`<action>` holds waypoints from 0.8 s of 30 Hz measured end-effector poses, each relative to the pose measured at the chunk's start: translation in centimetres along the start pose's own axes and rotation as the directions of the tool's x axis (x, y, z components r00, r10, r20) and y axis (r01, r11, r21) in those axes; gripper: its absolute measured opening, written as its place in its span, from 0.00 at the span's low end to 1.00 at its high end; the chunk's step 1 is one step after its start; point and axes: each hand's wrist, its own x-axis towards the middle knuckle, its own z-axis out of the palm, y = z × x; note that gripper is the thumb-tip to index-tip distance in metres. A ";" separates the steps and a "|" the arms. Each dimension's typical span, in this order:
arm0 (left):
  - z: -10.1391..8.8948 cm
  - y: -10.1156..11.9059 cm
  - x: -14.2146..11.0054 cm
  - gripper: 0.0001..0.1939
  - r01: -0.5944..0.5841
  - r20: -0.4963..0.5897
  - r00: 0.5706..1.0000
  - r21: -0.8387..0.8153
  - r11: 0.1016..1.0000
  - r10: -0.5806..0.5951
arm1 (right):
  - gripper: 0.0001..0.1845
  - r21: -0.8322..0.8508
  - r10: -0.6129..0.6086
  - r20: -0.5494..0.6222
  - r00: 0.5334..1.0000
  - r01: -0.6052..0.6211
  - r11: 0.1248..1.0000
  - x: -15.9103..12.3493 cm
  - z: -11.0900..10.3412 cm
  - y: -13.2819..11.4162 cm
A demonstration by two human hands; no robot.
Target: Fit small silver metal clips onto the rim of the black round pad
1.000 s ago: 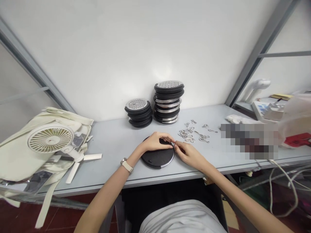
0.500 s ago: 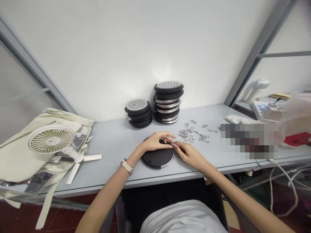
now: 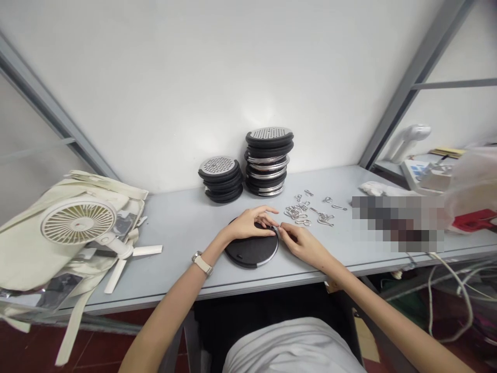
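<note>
A round black disc with a chrome rim lies flat on the grey table in front of me. My left hand rests on the disc's far edge, fingers curved and pressing down on it. My right hand pinches something small and silvery at the disc's right rim, right beside my left fingertips. A scatter of small metal rings and clips lies just behind my right hand.
Two stacks of similar discs stand by the wall, a low one and a taller one. A cream desk fan lies on a cloth bag at the left. A blurred patch, papers and a red item sit at the right. Cables hang below the table's right edge.
My hands stay on the disc's right edge; the left fingers have spread slightly. The view has shifted up a little.
</note>
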 end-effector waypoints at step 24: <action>-0.1 -0.3 0.0 0.30 -0.042 0.016 0.999 0.035 0.999 0.041 | 0.16 -0.023 -0.002 0.021 1.000 0.002 1.000 -0.1 -0.1 -0.1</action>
